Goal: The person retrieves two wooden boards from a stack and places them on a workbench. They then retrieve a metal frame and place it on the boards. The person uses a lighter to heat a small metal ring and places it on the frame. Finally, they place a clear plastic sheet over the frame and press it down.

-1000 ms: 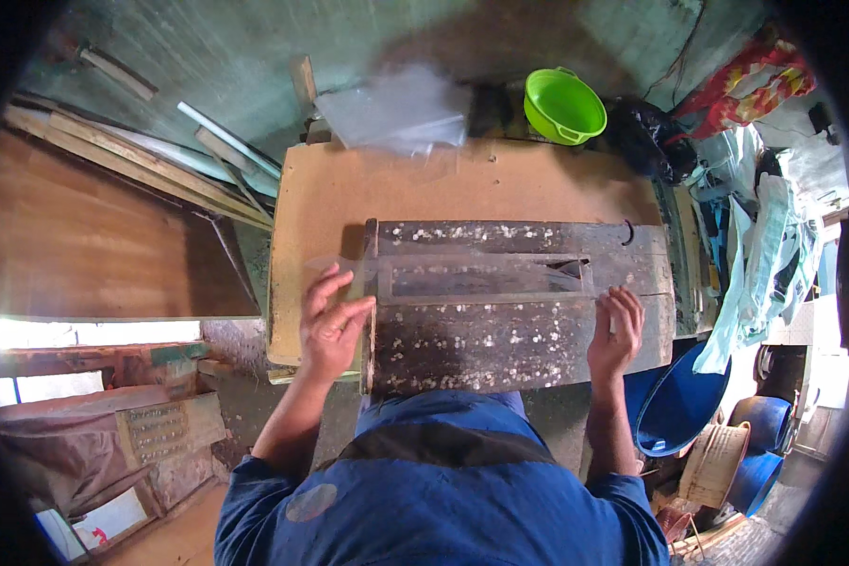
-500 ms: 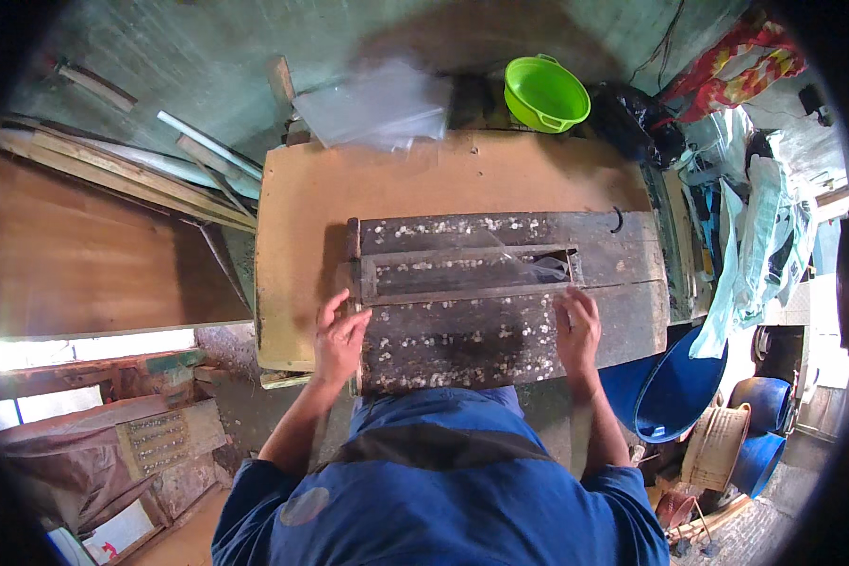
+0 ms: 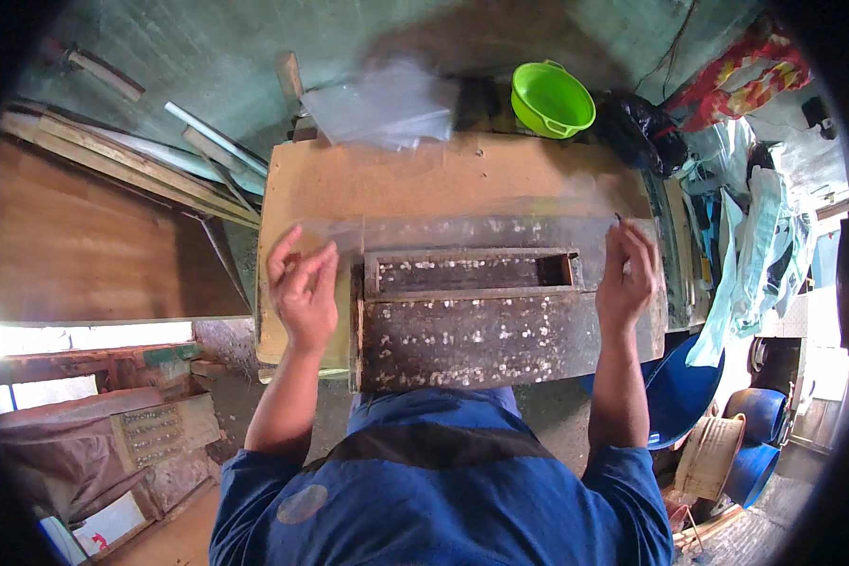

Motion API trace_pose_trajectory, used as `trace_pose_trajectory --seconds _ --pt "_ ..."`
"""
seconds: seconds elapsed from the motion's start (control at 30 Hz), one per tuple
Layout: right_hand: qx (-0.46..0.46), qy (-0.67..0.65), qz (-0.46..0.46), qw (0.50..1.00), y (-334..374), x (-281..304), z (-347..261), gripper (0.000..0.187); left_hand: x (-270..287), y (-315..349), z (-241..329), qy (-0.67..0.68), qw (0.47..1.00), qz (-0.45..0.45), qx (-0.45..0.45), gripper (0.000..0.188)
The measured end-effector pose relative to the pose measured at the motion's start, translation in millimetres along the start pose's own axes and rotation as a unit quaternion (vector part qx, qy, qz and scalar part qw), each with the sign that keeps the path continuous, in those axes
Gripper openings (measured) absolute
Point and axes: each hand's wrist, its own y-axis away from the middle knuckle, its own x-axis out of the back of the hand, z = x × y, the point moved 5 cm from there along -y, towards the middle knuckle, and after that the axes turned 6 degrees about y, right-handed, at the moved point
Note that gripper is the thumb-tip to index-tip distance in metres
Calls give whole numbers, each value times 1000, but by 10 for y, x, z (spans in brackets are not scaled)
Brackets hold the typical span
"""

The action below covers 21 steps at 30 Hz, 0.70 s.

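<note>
Stretched between my hands is a thin clear plastic sheet [image 3: 557,204], smeared by motion and hard to outline. My left hand [image 3: 302,288] pinches its left end, over the tan board to the left of the frame. The right end is in the closed fingers of my right hand [image 3: 629,269], above the right part of the dark board. Below the sheet lies a narrow rectangular wooden frame [image 3: 472,294], around a strip of the white-specked dark wooden board [image 3: 462,344]. The frame's right end holds a dark gap.
A tan tabletop [image 3: 396,179] carries the board. At its far edge are a stack of clear plastic sheets [image 3: 382,104], a green basin [image 3: 552,99] and a black plastic bag [image 3: 646,132]. Blue barrels [image 3: 679,396] stand at right; timber lengths [image 3: 132,170] lean at left.
Both hands have moved farther from me and wider apart, lifting the plastic sheet off the wooden frame. The frame stays on the board.
</note>
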Motion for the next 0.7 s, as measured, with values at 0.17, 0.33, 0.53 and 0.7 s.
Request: trace_pose_trajectory --seconds 0.17,0.33,0.53,0.7 --pt "-59 35 -108 992 706 -151 460 15 -204 555 -268 -22 996 -79 32 24" --pt "-51 58 -155 985 1114 -260 645 16 -426 891 -464 -36 988 -137 64 15" --pt "-54 83 -221 970 1452 -322 830 15 -509 1210 -676 -39 981 -174 80 18" --pt "-79 92 -283 951 1467 -304 798 36 -465 1287 -628 -50 973 -211 83 28"
